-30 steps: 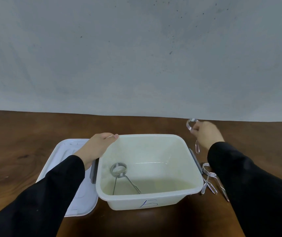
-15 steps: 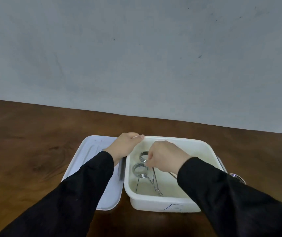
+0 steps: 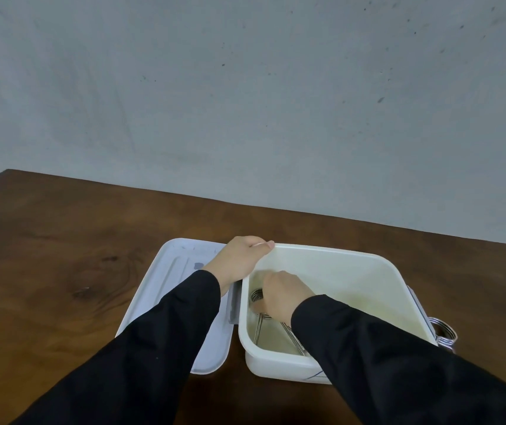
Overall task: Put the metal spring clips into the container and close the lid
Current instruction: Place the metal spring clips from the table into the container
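A white plastic container [image 3: 340, 250] stands open on the brown wooden table. My left hand [image 3: 238, 259] grips the container's far left rim. My right hand [image 3: 283, 294] is down inside at the left, fingers curled over a metal spring clip whose legs [image 3: 292, 336] stick out toward me. Another clip's coil [image 3: 257, 297] shows just left of that hand on the container floor. Further spring clips [image 3: 443, 332] lie on the table against the container's right side, mostly hidden by its wall. The white lid [image 3: 170, 291] lies flat to the left.
The table's far edge [image 3: 276, 208] meets a grey wall. A grey latch [image 3: 234, 303] hangs on the container's left side, between it and the lid. My black sleeves cover the near part of the table.
My right hand carried a spring clip from the table's right side over the rim and lowered it to the container floor. My left hand kept its hold on the rim. The view shifted left.
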Tool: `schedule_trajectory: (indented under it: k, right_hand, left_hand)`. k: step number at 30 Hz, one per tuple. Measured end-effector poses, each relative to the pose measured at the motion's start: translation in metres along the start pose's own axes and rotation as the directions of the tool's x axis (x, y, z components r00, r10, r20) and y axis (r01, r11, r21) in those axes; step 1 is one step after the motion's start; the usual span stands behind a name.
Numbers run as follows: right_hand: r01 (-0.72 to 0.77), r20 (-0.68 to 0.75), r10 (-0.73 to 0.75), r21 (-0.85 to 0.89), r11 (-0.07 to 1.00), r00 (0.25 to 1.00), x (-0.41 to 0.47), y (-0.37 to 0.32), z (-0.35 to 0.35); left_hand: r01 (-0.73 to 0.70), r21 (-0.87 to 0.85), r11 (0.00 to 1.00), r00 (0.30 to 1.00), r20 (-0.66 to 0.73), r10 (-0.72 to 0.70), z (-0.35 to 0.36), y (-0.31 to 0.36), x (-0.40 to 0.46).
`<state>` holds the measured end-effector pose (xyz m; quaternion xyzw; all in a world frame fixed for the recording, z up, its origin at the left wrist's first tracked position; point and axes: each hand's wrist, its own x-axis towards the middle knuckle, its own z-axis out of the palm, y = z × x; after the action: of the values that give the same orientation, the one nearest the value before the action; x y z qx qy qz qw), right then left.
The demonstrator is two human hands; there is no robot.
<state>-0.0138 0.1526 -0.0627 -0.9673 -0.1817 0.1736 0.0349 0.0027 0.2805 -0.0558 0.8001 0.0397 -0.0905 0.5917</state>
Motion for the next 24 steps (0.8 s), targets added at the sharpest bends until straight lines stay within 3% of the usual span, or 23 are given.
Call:
schedule_trajectory:
  k: [13,16,20,24]
  right_hand:
    - [0.018,0.022,-0.018,-0.002,1.000,1.000,-0.013,0.007,-0.011]
    - [0.040,-0.229,-0.043,-0.020,0.999,0.972,-0.029,0.009,-0.026]
    - [0.034,-0.595,0.095,0.202,0.979,0.798,-0.050,0.044,-0.064]
    - [-0.200,-0.584,0.368,0.333,0.921,0.723,-0.064,0.139,-0.080]
  left_hand:
    - [0.016,0.026,1.000,1.000,-0.018,-0.015,0.000,0.004,-0.003]
    - [0.008,0.016,1.000,1.000,-0.009,-0.008,0.000,0.002,-0.002]
    - [0.015,-0.021,1.000,1.000,-0.001,-0.015,-0.001,-0.001,0.001]
    - [0.008,0.002,1.000,1.000,-0.025,-0.008,-0.001,-0.002,0.001]
